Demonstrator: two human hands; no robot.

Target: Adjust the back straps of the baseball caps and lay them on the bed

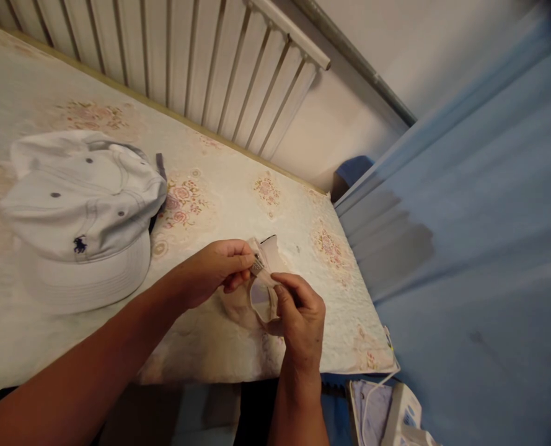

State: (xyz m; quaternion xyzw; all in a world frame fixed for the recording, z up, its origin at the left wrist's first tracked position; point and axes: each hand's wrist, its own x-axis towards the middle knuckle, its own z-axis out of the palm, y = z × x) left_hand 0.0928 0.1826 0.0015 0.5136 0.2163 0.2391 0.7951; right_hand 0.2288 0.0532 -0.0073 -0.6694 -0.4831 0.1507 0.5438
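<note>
My left hand (219,267) and my right hand (299,317) both pinch a small pale beige piece of fabric (264,286) just above the table's floral cloth (238,186). The left fingers grip its top edge, where a small striped tag shows. The right thumb and fingers are closed on its lower part. A dark edge shows at the fabric's upper corner. A white baseball cap (82,214) with a small dark logo lies brim towards me, to the left of my hands.
A white ribbed radiator (201,56) runs along the wall behind the table. A blue surface (489,248) fills the right side. White and pale items (389,412) lie on the floor at bottom right.
</note>
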